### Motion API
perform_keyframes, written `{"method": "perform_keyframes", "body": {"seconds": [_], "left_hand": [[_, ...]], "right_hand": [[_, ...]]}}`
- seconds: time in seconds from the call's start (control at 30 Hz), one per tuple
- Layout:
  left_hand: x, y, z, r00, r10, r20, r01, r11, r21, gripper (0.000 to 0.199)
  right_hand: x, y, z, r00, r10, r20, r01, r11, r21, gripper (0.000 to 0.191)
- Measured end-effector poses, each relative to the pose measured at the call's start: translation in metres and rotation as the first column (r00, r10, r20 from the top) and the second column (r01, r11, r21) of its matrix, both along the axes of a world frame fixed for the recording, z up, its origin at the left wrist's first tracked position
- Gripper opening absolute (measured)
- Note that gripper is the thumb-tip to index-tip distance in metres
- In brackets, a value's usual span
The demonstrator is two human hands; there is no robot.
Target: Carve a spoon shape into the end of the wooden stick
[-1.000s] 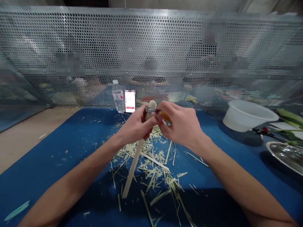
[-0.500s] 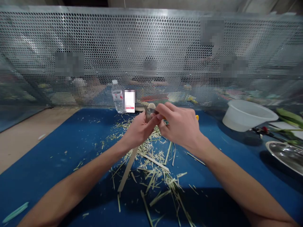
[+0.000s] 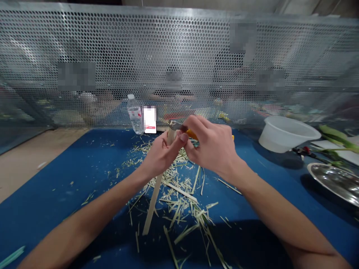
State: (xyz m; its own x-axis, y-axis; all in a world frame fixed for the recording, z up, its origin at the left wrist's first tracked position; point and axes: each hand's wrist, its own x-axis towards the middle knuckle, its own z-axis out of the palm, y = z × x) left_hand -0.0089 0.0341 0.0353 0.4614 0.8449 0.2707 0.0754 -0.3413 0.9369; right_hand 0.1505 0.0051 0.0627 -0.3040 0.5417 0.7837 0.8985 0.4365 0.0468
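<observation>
We observed the pale, slim, stalk-like piece [image 3: 170, 137] roughly upright above the blue tabletop [image 3: 92, 157], gripped by our left hand's [image 3: 159, 157] fingers, its upper end by the yellow-handled steel knife [image 3: 192, 134] our right hand's [image 3: 215, 145] fingers clasped.

Left hand [image 3: 162, 154], holding pale piece [image 3: 171, 135]; right hand [image 3: 211, 145], with yellow-handled knife [image 3: 192, 135]; plant shavings [image 3: 179, 190] on blue table [image 3: 92, 164].

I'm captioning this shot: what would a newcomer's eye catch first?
Probably the centre: the right hand holds a yellow-handled blade at the pale piece in the left hand. Below them, pale shavings litter the blue tabletop. Behind the hands, a brightly lit phone stands beside a clear bottle.
</observation>
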Motion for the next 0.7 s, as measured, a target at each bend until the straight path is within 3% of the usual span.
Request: {"method": "perform_keyframes", "body": {"seconds": [0.27, 0.43, 0.7], "left_hand": [[-0.001, -0.005, 0.009, 1.0, 0.019, -0.025, -0.019, 1.0, 0.002, 0.049], [0.0, -0.003, 0.011, 0.999, -0.035, -0.038, 0.035, 0.999, 0.003, 0.053], [-0.005, 0.0, 0.007, 0.997, -0.069, -0.04, 0.068, 0.997, -0.025, 0.044]], "right_hand": [[0.0, 0.001, -0.004, 0.994, 0.097, 0.055, -0.097, 0.995, -0.006, 0.028], [0.001, 0.001, -0.004, 0.991, 0.124, 0.054, -0.122, 0.992, -0.036, 0.029], [0.004, -0.001, -0.001, 0.993, 0.101, 0.065, -0.099, 0.995, -0.029, 0.029]]}}
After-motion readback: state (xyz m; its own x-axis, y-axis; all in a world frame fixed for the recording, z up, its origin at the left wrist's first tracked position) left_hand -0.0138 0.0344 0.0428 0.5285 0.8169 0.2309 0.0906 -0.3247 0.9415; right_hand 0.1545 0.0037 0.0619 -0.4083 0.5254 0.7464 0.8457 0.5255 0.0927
